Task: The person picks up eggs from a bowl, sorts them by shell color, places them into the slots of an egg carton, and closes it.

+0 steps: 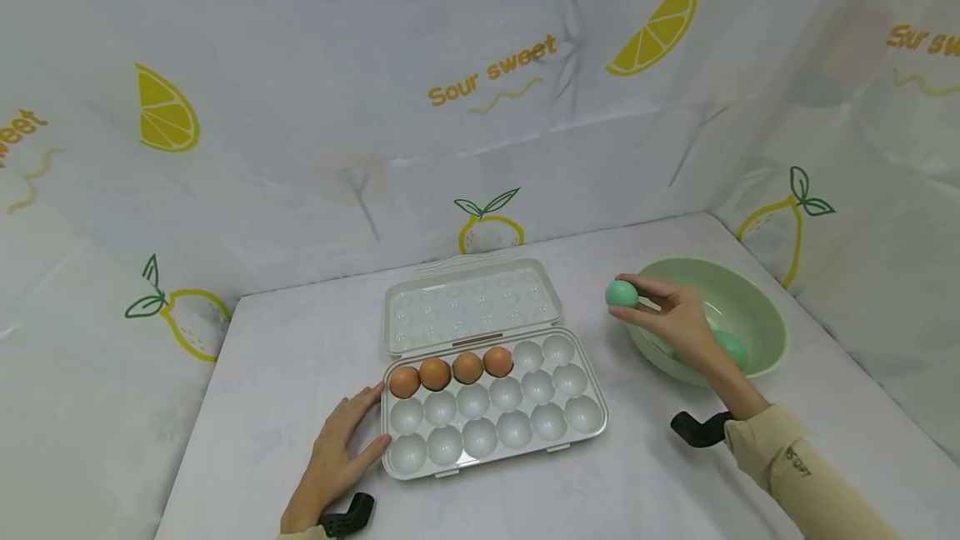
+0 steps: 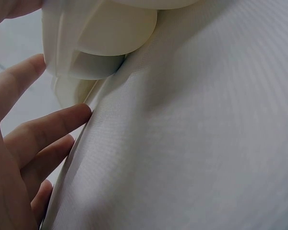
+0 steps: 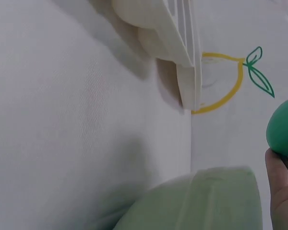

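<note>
In the head view, my right hand pinches a green egg between thumb and fingers, above the left rim of a pale green bowl. The right wrist view shows the same egg at its right edge. Another green egg lies in the bowl, partly behind the hand. My left hand rests against the left end of a white egg tray, thumb and fingers spread along its side. Several brown eggs fill cups in the tray's back row, from the left end.
The tray's clear lid lies folded back behind it. A white cloth with lemon prints rises behind the white table. Black wrist mounts sit on my left and right wrists.
</note>
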`<state>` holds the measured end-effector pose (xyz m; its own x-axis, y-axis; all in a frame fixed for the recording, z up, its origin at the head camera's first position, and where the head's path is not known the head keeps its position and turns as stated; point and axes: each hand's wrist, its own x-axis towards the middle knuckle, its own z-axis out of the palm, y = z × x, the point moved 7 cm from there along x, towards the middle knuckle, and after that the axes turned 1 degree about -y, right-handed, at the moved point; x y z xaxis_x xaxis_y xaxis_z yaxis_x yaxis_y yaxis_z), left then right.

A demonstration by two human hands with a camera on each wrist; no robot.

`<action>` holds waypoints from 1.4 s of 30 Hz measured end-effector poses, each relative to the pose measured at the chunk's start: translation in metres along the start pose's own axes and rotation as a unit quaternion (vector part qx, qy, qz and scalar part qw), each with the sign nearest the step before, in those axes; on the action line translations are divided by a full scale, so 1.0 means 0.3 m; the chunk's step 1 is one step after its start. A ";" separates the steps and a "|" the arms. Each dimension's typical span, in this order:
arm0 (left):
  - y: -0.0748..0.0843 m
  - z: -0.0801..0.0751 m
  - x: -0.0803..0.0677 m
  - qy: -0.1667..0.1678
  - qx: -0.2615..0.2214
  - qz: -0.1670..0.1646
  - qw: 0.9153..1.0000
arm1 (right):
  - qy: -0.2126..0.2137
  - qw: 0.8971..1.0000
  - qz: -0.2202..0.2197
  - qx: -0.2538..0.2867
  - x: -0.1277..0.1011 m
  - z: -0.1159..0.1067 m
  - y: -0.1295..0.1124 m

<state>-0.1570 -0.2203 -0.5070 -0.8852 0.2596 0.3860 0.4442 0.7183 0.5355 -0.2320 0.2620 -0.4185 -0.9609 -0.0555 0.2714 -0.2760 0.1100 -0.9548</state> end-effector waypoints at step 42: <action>0.007 -0.003 0.001 0.003 0.005 0.004 1.000 | -0.195 0.976 -0.033 0.086 -0.075 0.812 -0.091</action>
<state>-0.1562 -0.2194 -0.5050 -0.8803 0.2618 0.3956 0.4506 0.7224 0.5245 -0.1973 0.0185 -0.4281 -0.8499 -0.4347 0.2978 -0.2968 -0.0722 -0.9522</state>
